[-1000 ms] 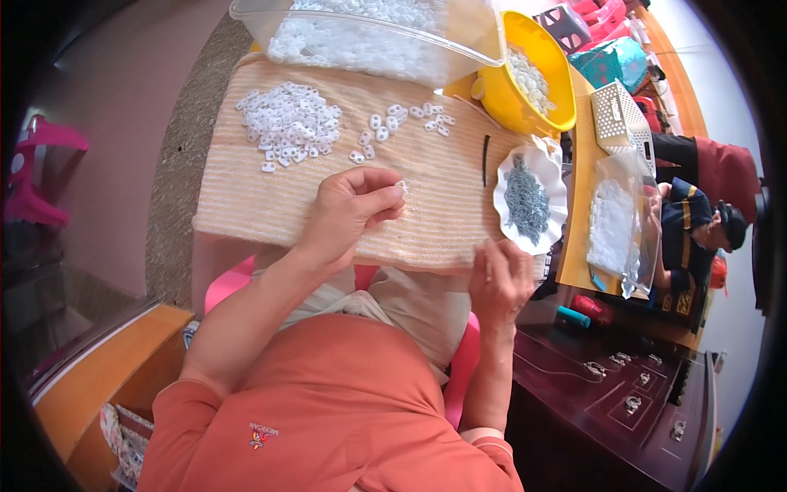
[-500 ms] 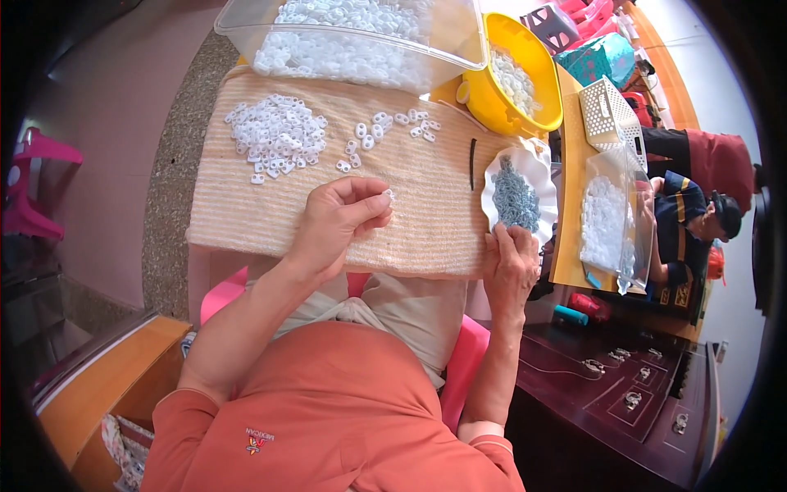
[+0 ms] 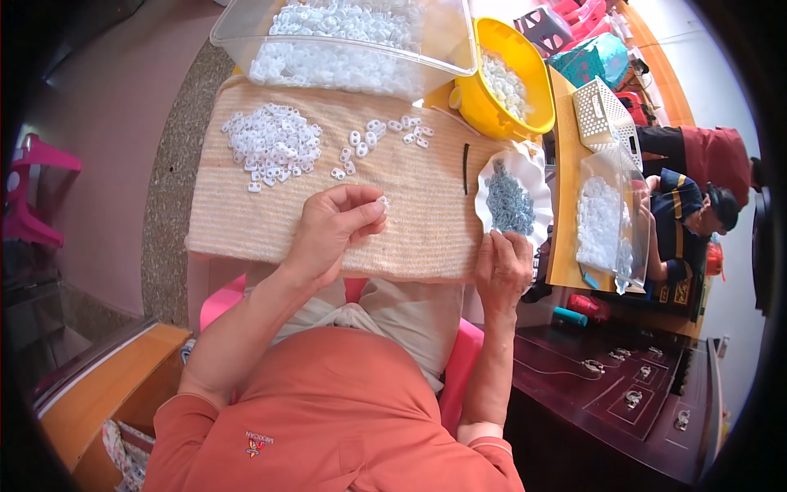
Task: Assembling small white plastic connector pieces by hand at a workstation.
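My left hand [image 3: 332,230] is above the near part of the striped cloth, thumb and fingertips pinching a small white plastic piece [image 3: 384,201]. My right hand [image 3: 503,269] is at the near edge of a white wavy-rimmed dish [image 3: 537,179], fingertips pressed together; whatever they hold is too small to make out. Many small grey-blue metal-looking parts [image 3: 510,203] lie in the dish. A heap of white two-holed plastic pieces [image 3: 272,143] rests on the cloth at the left. Several similar pieces [image 3: 366,141] are scattered to its right.
A clear bin [image 3: 344,82] of white pieces stands at the back, beside a yellow basin [image 3: 525,123]. A thin dark strip [image 3: 466,168] lies left of the dish. At the right, another person [image 3: 684,209] sits by a second clear bin [image 3: 635,238].
My right hand has drawn slightly back toward me and left, from over the dish's near rim to its edge. My left hand keeps its pinch, almost still. The whole view has shifted slightly.
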`<state>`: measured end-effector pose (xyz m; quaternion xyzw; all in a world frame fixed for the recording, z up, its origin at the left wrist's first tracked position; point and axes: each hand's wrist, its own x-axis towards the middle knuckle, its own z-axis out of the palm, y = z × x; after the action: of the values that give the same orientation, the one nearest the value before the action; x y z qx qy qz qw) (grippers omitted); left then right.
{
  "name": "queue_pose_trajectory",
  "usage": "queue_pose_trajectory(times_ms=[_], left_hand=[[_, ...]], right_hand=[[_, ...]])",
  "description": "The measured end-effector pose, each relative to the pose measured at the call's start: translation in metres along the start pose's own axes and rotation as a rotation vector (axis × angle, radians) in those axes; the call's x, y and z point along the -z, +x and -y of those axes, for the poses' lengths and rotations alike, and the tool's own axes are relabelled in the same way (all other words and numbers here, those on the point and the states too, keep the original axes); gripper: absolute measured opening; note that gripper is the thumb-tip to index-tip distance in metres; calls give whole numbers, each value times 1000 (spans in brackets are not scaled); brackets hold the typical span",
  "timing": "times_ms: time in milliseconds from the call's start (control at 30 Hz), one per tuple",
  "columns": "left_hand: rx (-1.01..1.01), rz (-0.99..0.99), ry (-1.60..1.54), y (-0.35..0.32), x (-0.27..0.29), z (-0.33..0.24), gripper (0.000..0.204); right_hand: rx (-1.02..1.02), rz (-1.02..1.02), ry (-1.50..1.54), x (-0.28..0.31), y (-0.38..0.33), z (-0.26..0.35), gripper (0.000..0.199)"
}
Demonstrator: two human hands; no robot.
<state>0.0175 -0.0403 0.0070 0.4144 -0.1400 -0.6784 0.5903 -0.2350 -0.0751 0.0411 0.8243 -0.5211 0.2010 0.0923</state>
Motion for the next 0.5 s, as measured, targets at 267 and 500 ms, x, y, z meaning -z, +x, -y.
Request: queue_pose_trajectory(times_ms=[267,500], left_hand=[[11,-19,-25,-2,-4,-3,14],[25,57,-44,-4,-6,-3,14]], right_hand=[[-25,-64,241,-2,1,-15,9],[-222,-122,790,-8,0,2,10]])
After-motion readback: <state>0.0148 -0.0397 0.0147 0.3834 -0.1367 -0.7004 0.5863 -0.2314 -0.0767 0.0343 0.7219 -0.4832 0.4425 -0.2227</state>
